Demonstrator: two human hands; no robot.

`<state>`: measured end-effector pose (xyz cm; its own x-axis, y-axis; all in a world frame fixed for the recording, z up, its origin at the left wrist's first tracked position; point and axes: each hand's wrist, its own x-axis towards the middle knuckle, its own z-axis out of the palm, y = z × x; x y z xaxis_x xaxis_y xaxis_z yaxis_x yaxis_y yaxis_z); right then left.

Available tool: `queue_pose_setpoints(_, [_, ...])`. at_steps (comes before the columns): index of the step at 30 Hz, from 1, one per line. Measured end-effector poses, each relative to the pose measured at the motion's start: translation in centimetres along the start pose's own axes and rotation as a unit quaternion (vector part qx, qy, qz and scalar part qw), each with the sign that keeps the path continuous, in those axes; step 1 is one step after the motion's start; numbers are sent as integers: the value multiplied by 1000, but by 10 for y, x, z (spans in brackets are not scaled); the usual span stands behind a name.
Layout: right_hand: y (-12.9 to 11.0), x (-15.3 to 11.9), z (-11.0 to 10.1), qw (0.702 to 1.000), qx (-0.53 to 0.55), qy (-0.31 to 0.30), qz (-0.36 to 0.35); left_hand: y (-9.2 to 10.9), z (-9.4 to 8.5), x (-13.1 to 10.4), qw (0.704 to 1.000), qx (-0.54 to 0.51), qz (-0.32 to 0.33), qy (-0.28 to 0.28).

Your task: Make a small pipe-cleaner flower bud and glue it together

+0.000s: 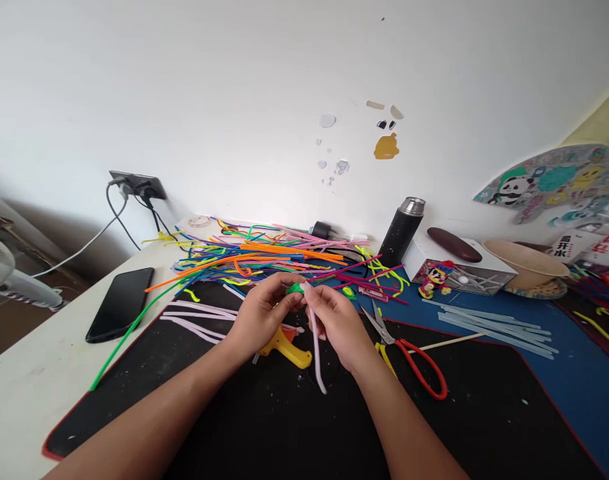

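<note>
My left hand (267, 310) pinches a small green piece (295, 289), apparently of pipe cleaner, partly hidden by the fingers. My right hand (337, 320) is closed on a white pipe cleaner (316, 353), whose free end hangs down towards the mat. The two hands meet at the fingertips, where the white and green parts touch. Below the hands a yellow glue gun (290, 348) lies on the black mat (284, 427). More whitish pipe cleaners (199, 317) lie just left of my left hand. Red-handled scissors (409, 353) rest open to the right of my right hand.
A heap of coloured pipe cleaners (264, 257) spreads along the wall. A phone (120, 303) lies left. At the right are a black thermos (403, 230), a white box (484, 277), a woven hat-like bowl (529, 260) and several translucent glue sticks (499, 327).
</note>
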<state>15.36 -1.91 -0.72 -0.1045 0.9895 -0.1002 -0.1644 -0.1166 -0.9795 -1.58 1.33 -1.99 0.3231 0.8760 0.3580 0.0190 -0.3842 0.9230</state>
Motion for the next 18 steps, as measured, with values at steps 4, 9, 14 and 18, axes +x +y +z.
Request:
queue_pose_setpoints(4, [0, -1, -1, 996, -79, 10, -38, 1, 1, 0, 1000, -4, 1, 5])
queue_pose_setpoints(9, [2, -1, 0, 982, -167, 29, -86, 2, 1, 2, 1000, 1, -6, 25])
queue_pose_setpoints(14, [4, -1, 0, 976, -193, 30, -94, -1, 1, 3, 999, 18, -16, 31])
queue_pose_setpoints(18, [3, -1, -1, 974, -196, 38, -103, -3, 0, 4, 999, 24, -21, 28])
